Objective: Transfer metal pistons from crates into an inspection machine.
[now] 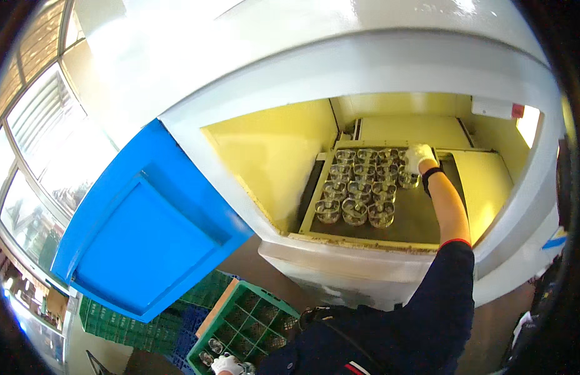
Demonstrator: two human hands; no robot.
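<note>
My right hand [419,159], in a white glove, reaches into a yellow-lined chamber at the far right corner of a group of clear glass cups [354,211]. Its fingers look curled, but what they hold is hidden. Just in front of it stands another glass cup [408,180]. The cups stand upright in rows on a flat dark tray [410,219] with a pale frame. Low in the view, my left hand [225,364], also white-gloved, is closed on a clear glass cup [247,368] at the near end of a green divided crate [265,290].
The chamber's white rim [365,57] curves above my right arm. A blue door [146,231] hangs open on the left. Stacked green crates [127,328] and a blue crate [191,325] stand below it. More glass cups [215,345] sit in the divided crate.
</note>
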